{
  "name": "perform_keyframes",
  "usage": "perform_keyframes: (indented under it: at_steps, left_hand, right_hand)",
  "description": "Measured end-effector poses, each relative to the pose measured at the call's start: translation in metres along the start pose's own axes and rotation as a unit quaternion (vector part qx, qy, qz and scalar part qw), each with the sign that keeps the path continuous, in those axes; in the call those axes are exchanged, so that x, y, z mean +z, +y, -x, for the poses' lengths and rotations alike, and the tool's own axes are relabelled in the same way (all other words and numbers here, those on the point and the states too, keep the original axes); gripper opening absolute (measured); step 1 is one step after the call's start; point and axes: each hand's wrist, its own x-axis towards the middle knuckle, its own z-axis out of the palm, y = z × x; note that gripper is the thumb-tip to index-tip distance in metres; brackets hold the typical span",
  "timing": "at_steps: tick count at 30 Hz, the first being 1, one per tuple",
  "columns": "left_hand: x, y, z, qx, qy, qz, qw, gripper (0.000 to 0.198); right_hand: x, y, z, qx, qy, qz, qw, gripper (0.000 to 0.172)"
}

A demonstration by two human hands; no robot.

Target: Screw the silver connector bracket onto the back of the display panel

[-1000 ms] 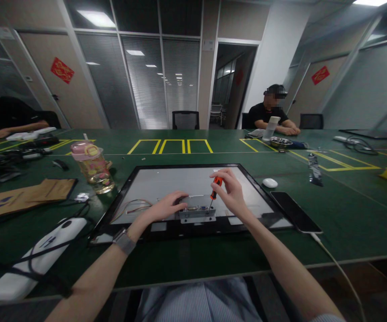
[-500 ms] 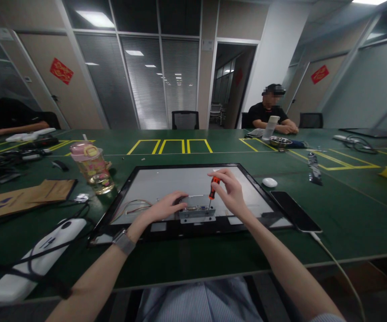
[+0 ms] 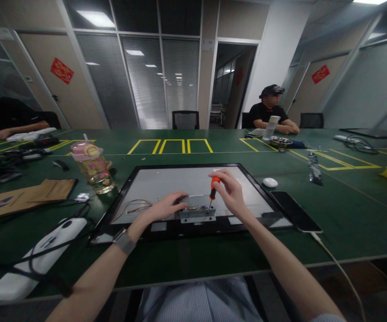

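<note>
A black-framed monitor panel (image 3: 166,179) lies face down on the green table, its grey metal back up. A small metal connector bracket (image 3: 197,213) sits near its front edge. My right hand (image 3: 232,193) pinches a small orange-handled screwdriver (image 3: 212,190), held upright with its tip on the bracket. My left hand (image 3: 166,206) lies flat on the panel with its fingertips pressing the bracket's left end. Thin coloured wires (image 3: 133,206) run across the panel on the left.
A pink-lidded drinking bottle (image 3: 94,167) stands at the left, by brown paper bags (image 3: 22,196) and a white device with black cables (image 3: 32,259). A phone on a cable (image 3: 296,211) and a white mouse (image 3: 269,182) lie at the right. People sit at the far right (image 3: 270,114) and far left (image 3: 2,118).
My right hand has shifted slightly on the screwdriver, whose tip stays on the bracket. My left hand has not moved.
</note>
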Motion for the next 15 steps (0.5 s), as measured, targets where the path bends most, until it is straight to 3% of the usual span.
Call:
perform_keyframes:
  at_steps: [4,11,15]
  left_hand:
    - [0.0007,-0.0013,-0.0006,0.003,0.004,-0.005,1.0,0.043]
    - [-0.0001,0.0011,0.0,-0.003,-0.001,-0.008,1.0,0.046]
    - [0.0,0.0004,-0.0004,-0.001,-0.002,-0.011,1.0,0.045]
  right_hand:
    - [0.0,-0.0013,0.0004,0.014,-0.039,-0.056,0.998,0.032]
    - [0.002,0.0024,-0.0006,-0.01,0.016,0.024,1.0,0.018]
    - [-0.0003,0.0005,-0.0006,-0.011,-0.015,-0.004,1.0,0.025]
